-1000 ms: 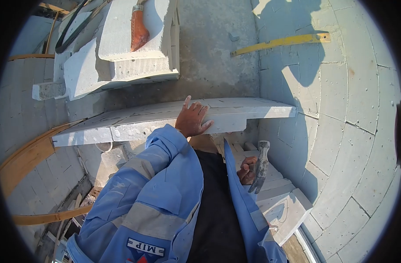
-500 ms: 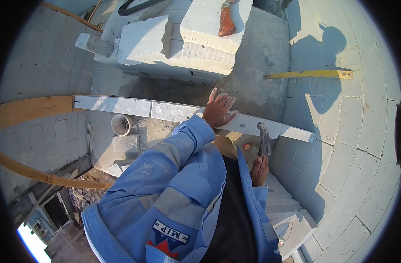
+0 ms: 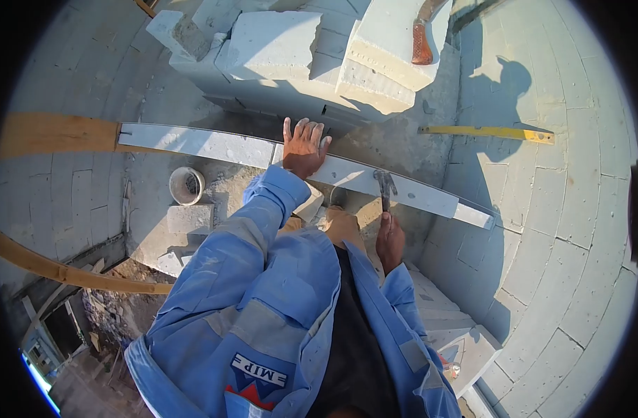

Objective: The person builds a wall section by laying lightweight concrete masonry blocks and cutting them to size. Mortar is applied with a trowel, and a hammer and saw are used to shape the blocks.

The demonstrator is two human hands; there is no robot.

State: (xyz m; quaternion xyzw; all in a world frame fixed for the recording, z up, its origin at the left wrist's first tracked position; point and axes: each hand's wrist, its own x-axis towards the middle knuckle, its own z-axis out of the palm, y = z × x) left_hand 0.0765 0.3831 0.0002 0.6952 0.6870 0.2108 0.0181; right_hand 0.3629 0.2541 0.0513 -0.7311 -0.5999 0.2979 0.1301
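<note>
My left hand point(image 3: 303, 148) lies flat, fingers spread, on top of a long grey block row point(image 3: 207, 145) that spans the gap in front of me. My right hand point(image 3: 389, 240) grips the handle of a hammer point(image 3: 384, 187), whose head touches the near face of the same block row to the right of my left hand. My blue jacket sleeves fill the lower middle of the head view.
Stacked light blocks point(image 3: 291, 56) lie beyond the row, with a brown-handled tool point(image 3: 421, 40) on top. A yellow level point(image 3: 487, 132) rests on the curved block wall at right. A small round bucket point(image 3: 186, 185) stands below at left. Curved wooden boards point(image 3: 54, 132) run at left.
The hammer has risen from beside my body up to the face of the block row. My left hand has stayed on the block while the view swung leftward.
</note>
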